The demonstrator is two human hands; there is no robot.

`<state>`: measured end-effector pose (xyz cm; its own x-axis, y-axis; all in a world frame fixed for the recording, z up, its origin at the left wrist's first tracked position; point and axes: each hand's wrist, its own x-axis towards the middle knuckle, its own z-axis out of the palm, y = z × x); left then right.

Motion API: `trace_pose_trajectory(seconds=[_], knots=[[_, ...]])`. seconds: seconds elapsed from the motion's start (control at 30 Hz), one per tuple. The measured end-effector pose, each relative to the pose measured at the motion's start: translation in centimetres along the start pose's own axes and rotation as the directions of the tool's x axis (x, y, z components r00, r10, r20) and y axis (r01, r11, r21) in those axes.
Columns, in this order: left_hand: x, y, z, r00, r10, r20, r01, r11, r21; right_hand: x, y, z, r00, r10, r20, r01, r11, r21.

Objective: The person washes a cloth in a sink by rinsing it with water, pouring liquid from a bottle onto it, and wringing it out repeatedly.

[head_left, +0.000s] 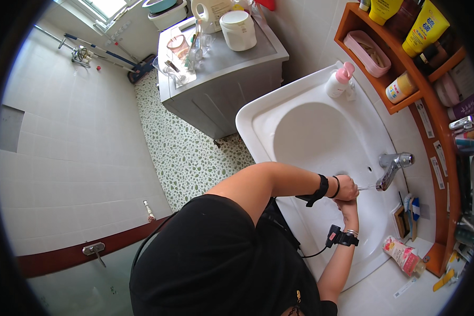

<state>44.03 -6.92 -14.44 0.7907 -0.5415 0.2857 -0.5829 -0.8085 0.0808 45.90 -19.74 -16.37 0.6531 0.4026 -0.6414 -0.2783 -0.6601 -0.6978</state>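
Observation:
Over the white washbasin point(252, 122), my left hand point(346, 188) and my right hand point(346, 204) are pressed together. The left lies on top with its fingers curled in. The right is below, its fingers bent and partly covered by the left. Whether anything is between them is hidden. A chrome faucet point(388, 173) beside them lets out a thin stream of water point(367, 188) that reaches the left hand. Black bands circle both wrists; a cable runs from the box at the right wrist. A white pump bottle point(338, 81) with a pink top stands on the basin's far left rim.
An orange wall shelf point(433, 100) holds tubes, jars and a pink box point(367, 52). A pink-and-white tube point(404, 255) and brushes point(412, 210) stand right of the faucet. A grey cabinet point(216, 100) at the left bears a white tub point(238, 30) and glasses.

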Motion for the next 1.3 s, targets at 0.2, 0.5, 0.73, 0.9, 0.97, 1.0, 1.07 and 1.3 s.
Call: trace_pose_trajectory(seconds=[0.2,0.5,0.73,0.9,0.97,1.0,1.07,1.3], knots=[[0.6,0.3,-0.9,0.859,-0.137,0.493,0.166,0.986,-0.014,0.9,0.5,0.7,0.863,-0.476,-0.17,0.307,0.761,-0.572],[0.2,-1.2,0.3,0.667,-0.111,0.736,0.387,0.897,-0.215,-0.9,-1.4,1.8,0.882,-0.446,-0.153,0.157,0.584,-0.797],[0.6,-2.8,3.5,0.797,-0.229,0.558,0.52,0.73,-0.443,0.2,1.6,0.3,0.839,-0.423,-0.342,0.183,0.812,-0.554],[-0.1,-3.8,3.6,0.639,-0.417,0.646,0.759,0.205,-0.618,-1.7,0.9,-0.2,0.99,-0.047,-0.133,0.098,0.908,0.408],[0.3,-3.6,4.5,0.495,-0.426,0.757,0.841,0.017,-0.541,-2.4,1.0,-0.5,0.998,-0.024,-0.056,0.058,0.682,0.729],[0.7,-3.3,3.9,0.506,-0.433,0.746,0.834,0.025,-0.551,-2.6,1.1,-0.9,0.998,-0.032,-0.049,0.059,0.605,0.794],[1.1,-2.6,2.6,0.401,-0.497,0.769,0.906,0.092,-0.413,-1.7,2.8,-2.1,0.999,-0.006,-0.045,0.043,0.458,0.888],[2.1,-1.2,1.6,0.642,-0.58,0.502,0.717,0.221,-0.661,-0.1,4.9,-2.4,0.997,0.077,-0.029,0.044,-0.194,0.98]])
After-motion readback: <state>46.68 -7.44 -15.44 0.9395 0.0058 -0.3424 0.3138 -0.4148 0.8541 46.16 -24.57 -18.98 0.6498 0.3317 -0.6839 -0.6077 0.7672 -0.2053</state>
